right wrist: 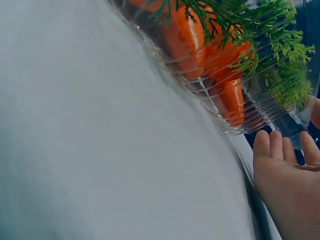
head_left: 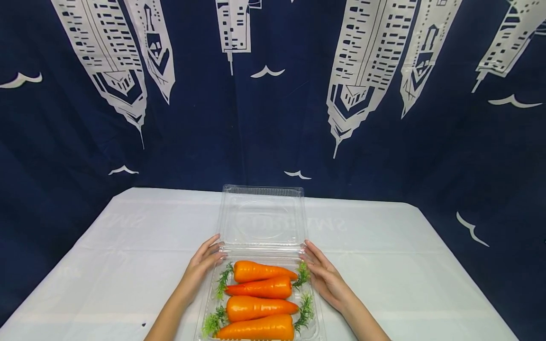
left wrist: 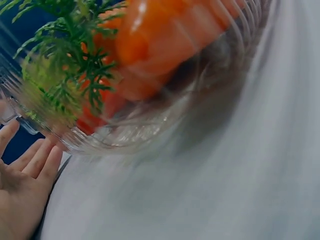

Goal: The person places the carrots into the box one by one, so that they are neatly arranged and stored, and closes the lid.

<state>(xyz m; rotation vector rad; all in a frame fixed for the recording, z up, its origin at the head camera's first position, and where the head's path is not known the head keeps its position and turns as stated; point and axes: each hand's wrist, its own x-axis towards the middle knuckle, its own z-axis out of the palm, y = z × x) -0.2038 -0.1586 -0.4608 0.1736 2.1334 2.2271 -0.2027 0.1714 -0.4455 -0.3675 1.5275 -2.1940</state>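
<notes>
A clear plastic clamshell box [head_left: 320, 303] stands at the front of the table, its lid [head_left: 264, 218] folded back away from the person. Inside lie several orange carrots [head_left: 260, 308] with green leafy tops [head_left: 306, 308], stacked in a row with ends alternating left and right. My left hand [head_left: 202, 265] is at the box's back left corner near the hinge, fingers [left wrist: 40, 160] extended along the plastic. At the back right corner my right hand [head_left: 326, 277] mirrors it, its fingers [right wrist: 275, 146] fairly straight beside the ribbed wall.
A white cloth covers the table [head_left: 375, 255], which has a small dark speck [head_left: 143, 325] at the front left. Behind the table hangs a navy curtain [head_left: 273, 118] printed with white buildings and birds.
</notes>
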